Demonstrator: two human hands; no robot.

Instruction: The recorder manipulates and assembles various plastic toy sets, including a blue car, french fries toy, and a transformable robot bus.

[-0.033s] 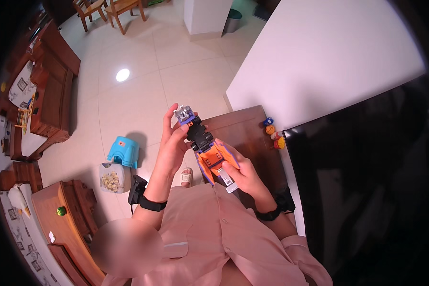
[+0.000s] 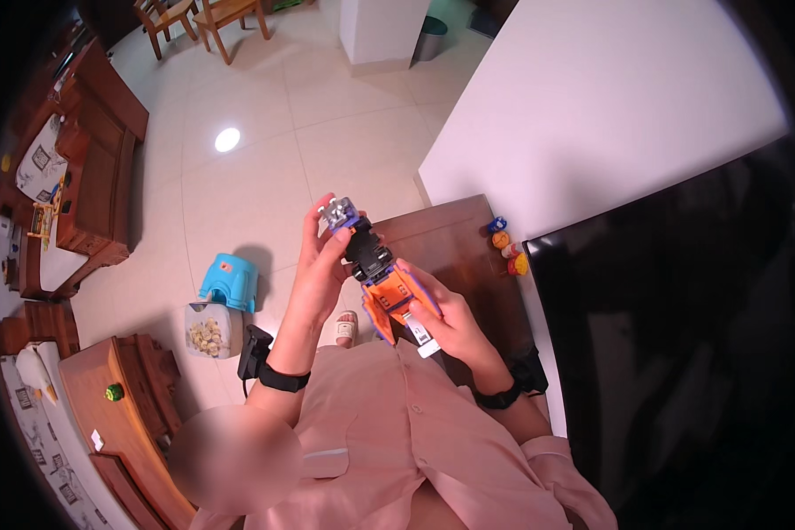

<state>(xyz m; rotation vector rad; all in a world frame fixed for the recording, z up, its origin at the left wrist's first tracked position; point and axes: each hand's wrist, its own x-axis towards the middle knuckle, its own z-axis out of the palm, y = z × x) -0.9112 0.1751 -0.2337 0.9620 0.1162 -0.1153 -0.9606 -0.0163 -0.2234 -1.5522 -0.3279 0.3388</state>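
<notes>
I hold a toy robot (image 2: 375, 265) in front of my chest; it is orange, black and purple, with a grey piece at its upper end. My left hand (image 2: 320, 265) grips that upper end, with thumb and fingers around the purple and grey part. My right hand (image 2: 449, 322) cups the orange lower body from below and the right. Both wrists wear black bands. The toy hangs above the near edge of a dark wooden cabinet top (image 2: 455, 234).
Small coloured toy figures (image 2: 506, 243) stand on the cabinet by the white wall. A large black screen (image 2: 680, 309) fills the right. On the tiled floor are a blue stool (image 2: 230, 281) and a clear tub (image 2: 208, 331). Wooden furniture (image 2: 97, 185) lines the left.
</notes>
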